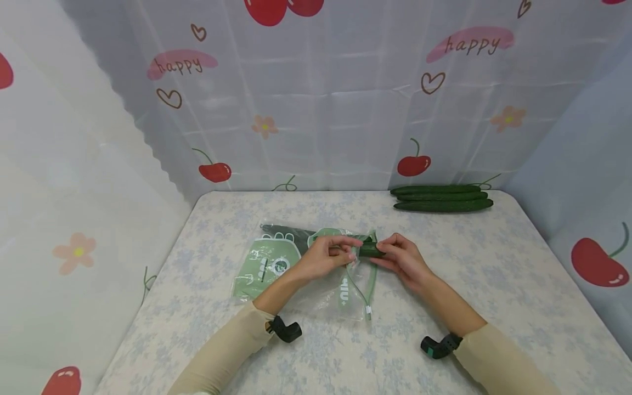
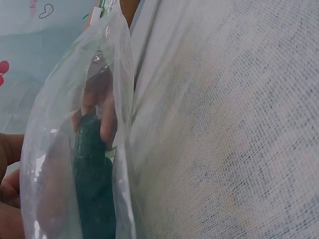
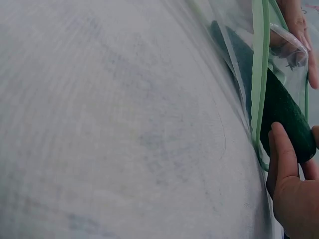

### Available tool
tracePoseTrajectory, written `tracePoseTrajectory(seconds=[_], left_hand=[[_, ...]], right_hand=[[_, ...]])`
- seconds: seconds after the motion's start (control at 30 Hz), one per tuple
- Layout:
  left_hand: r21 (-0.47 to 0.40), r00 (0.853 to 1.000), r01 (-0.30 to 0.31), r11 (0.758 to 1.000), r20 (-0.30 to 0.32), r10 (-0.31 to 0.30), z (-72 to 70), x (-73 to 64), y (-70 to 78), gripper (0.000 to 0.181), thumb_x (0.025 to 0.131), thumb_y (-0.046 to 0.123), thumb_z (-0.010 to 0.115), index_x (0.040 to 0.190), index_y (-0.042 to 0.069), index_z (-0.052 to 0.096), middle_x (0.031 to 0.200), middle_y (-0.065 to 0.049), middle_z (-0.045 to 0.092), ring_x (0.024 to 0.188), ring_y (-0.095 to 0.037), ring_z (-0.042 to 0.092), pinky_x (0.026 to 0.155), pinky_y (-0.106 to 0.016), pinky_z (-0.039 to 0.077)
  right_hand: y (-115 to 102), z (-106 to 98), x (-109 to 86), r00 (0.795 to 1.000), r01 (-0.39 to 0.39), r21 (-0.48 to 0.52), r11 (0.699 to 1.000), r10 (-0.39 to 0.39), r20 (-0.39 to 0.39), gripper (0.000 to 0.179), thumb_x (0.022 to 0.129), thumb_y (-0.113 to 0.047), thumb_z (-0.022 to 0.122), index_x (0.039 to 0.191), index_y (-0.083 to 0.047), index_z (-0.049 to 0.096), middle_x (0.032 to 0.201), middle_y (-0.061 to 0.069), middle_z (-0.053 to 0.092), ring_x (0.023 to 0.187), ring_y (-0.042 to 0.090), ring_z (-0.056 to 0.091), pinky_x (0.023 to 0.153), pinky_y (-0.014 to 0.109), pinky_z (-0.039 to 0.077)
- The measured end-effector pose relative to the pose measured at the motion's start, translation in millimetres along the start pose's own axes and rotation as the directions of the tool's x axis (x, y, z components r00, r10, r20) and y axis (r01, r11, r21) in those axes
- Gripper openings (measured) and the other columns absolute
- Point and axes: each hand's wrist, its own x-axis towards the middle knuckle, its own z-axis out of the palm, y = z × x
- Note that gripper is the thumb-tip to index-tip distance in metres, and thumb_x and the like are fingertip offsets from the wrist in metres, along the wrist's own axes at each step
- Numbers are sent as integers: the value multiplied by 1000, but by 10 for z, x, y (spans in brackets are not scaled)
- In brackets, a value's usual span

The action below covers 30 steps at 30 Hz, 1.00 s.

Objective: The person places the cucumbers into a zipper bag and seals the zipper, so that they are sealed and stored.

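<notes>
A clear zip bag (image 1: pixel 321 302) with green print lies across the middle of the table, its mouth facing right. My left hand (image 1: pixel 321 259) pinches the bag's upper edge near the opening, thumb and index finger on the plastic. A dark green cucumber (image 3: pixel 286 112) reaches through the green-edged mouth, mostly inside the bag. My right hand (image 1: pixel 407 262) grips its outer end, fingers and thumb on either side. Through the plastic in the left wrist view, the cucumber (image 2: pixel 92 174) points toward the right hand's fingers. Another dark cucumber length (image 1: pixel 288 229) shows along the bag's far side.
Several cucumbers (image 1: pixel 441 206) lie side by side at the back right of the table (image 1: pixel 459 247). A white zip slider (image 1: pixel 368 310) sits at the near end of the bag's green strip. A printed curtain (image 1: pixel 316 109) hangs behind the table.
</notes>
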Motion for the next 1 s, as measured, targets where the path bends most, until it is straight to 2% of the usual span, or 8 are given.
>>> tracePoseTrajectory(seconds=[0.1,0.23,0.33,0.43,0.53,0.67,0.8,1.0], left_hand=[[5,1000,7,1000,0,-7,-1,1,1,35,107,12,68,142,8,69,103,1,65,86,-6,69,95,-56,62],[-3,1000,20,1000,-12,-20,-9,4,-16,35,106,11,68,141,8,70,103,1,66,85,-5,69,92,-52,63],[-2,1000,22,1000,-12,-22,-12,9,-29,35,106,10,68,141,8,70,103,1,65,83,-6,68,89,-51,63],[-3,1000,18,1000,-6,-18,-13,15,-41,35,107,10,68,142,7,70,103,1,66,83,-6,68,89,-52,63],[-12,1000,13,1000,-2,-13,-16,17,-48,36,107,10,68,142,7,69,104,1,66,84,-5,69,89,-52,63],[-18,1000,-2,1000,2,2,-20,18,-56,36,106,11,68,142,4,68,103,0,66,84,-11,68,83,-43,61],[-13,1000,-7,1000,1,7,-17,20,-59,36,106,10,69,142,4,69,102,1,66,84,-19,67,79,-35,58],[-6,1000,2,1000,-3,-2,-6,35,-71,36,106,11,69,142,6,69,102,2,66,83,-9,68,80,-34,59]], right_hand=[[7,9,21,999,36,-171,985,-35,12,16,107,-10,68,115,-2,57,119,8,55,104,16,74,100,35,64],[1,12,46,991,131,-410,903,-115,64,27,105,-14,72,116,6,57,123,19,59,108,26,78,94,35,66],[-9,30,58,982,186,-510,840,-159,97,30,106,-19,72,115,6,58,124,24,60,111,35,79,90,35,67],[-26,46,47,982,191,-560,806,-163,100,29,107,-22,70,115,4,58,128,26,60,112,39,79,90,34,67],[-62,46,17,985,172,-587,791,-145,93,22,109,-18,64,116,3,59,138,28,61,117,39,77,91,34,67],[-93,16,-1,986,164,-596,786,-119,115,19,104,-5,55,120,3,60,148,27,59,128,39,72,91,30,65],[-82,-23,15,985,160,-583,797,-92,145,23,103,-2,55,125,5,59,147,28,57,129,39,71,89,24,62],[-83,-60,31,982,173,-589,790,-90,167,26,105,-6,60,129,6,59,140,29,59,125,39,73,89,24,62]])
